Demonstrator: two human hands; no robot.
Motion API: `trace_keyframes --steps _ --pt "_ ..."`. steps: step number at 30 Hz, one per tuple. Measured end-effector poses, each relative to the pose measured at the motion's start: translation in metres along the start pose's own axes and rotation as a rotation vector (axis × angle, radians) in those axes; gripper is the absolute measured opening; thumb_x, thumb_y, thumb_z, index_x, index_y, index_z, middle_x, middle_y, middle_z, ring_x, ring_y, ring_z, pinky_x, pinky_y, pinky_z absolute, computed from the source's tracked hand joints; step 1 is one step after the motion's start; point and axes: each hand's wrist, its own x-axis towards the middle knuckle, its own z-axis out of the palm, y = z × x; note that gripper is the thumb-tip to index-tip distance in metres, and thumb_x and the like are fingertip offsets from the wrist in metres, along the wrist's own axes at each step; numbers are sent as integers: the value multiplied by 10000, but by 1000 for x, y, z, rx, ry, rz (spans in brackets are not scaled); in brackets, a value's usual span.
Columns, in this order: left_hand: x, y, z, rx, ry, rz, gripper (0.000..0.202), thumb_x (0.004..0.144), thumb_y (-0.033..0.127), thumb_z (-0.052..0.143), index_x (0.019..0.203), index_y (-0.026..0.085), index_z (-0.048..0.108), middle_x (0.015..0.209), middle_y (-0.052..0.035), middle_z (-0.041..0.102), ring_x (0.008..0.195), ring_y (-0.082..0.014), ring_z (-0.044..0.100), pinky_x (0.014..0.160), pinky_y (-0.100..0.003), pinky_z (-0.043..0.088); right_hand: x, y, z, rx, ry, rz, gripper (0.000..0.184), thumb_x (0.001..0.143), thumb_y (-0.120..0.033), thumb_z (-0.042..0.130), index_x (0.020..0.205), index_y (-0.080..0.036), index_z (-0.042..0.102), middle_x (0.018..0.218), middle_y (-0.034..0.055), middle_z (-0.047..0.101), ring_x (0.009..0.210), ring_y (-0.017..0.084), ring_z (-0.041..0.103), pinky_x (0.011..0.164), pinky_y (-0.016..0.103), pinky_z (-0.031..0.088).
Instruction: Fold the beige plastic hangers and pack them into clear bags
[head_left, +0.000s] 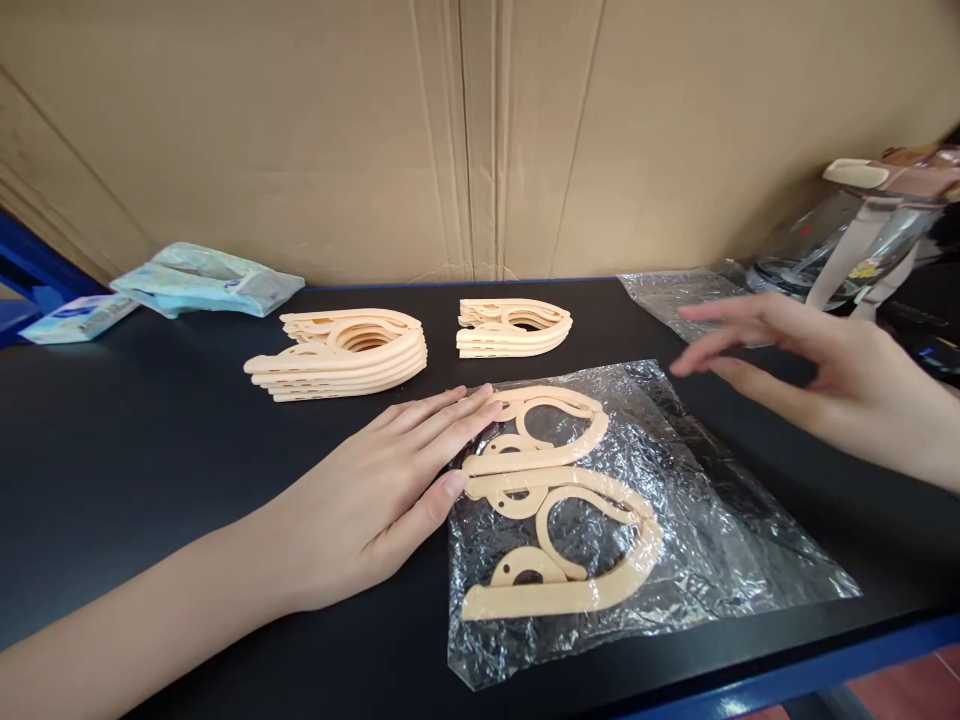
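Two cream folding hangers (622, 585) lie side by side inside a clear plastic bag (720, 520) on the black table. My left hand (375, 490) rests flat with its fingers stretched out, the tips touching the bag's left edge and the upper hanger. Above the table at the right hovers my right hand (810, 370), its fingers apart and nothing in them. Behind the bag stand a larger stack of folded hangers (352, 360) on the left and a smaller stack of hangers (514, 330) beside it.
Another clear bag (675, 300) lies at the back right, near a bottle with a pinkish lid and strap (885, 220). Light-blue tissue packs (210, 280) lie back left. Cardboard (300, 130) rises behind the table, whose blue edge (825, 660) runs along the front.
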Motion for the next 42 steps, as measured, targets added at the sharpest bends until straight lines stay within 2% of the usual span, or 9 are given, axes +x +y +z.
trace_keyframes --steps 3,7,10,16,20,25,33,37,42 --pt "0 -1 0 -10 -3 -5 517 1073 398 244 1582 305 243 1644 48 292 1527 -186 237 1252 -407 217 37 2 7 -32 -19 -130 430 958 -388 548 1325 -164 539 1137 94 704 1025 203 662 949 362 511" --pt "0 -3 0 -25 15 -3 513 1075 384 258 1583 320 224 1645 58 293 1526 -182 238 1257 -399 214 86 1 30 36 -99 -297 698 845 -631 629 1336 -142 547 1300 130 649 1166 278 618 1015 442 476" --pt "0 -4 1 -35 37 3 510 1077 379 259 1582 323 221 1642 65 302 1524 -177 243 1259 -388 214 112 -4 49 3 -192 -334 844 807 -700 621 1419 -136 479 1407 157 580 1263 328 557 1069 494 419" --pt "0 -3 2 -54 46 -14 492 1084 376 241 1574 334 238 1642 73 296 1522 -160 247 1257 -377 217 137 -12 73 -77 -273 -324 893 813 -675 606 1487 -124 405 1381 187 597 1227 388 554 1040 552 377" --pt "0 -3 2 -70 63 -17 491 1081 383 255 1571 346 242 1642 74 300 1513 -164 274 1255 -371 226 141 -13 77 -122 -230 -329 858 806 -596 641 1477 -113 414 1289 182 647 1167 376 585 1009 529 389" --pt "0 -4 3 -115 78 -38 488 1078 382 271 1565 374 236 1636 94 311 1502 -147 294 1254 -354 225 120 -8 49 -257 -47 -353 819 808 -591 644 1452 -126 445 1245 171 658 1132 376 606 989 530 399" --pt "0 -6 5 -152 106 -72 487 1067 401 300 1552 370 276 1635 101 311 1499 -156 299 1254 -342 215 26 28 -23 -573 -48 -236 709 904 -673 437 1384 -155 491 1030 168 699 923 343 650 834 476 471" --pt "1 -7 6 -129 136 -70 480 1065 393 310 1544 377 292 1627 105 328 1490 -169 321 1245 -336 232 -18 39 -34 -627 -72 -262 685 905 -646 465 1469 -262 416 1020 112 713 899 312 662 797 462 488" --pt "2 -7 6 -121 138 -68 483 1065 392 317 1546 393 276 1624 136 323 1490 -133 311 1242 -271 205 -42 25 -28 -429 -130 -275 685 885 -618 540 1480 -318 382 1159 75 707 1015 299 670 783 437 552"
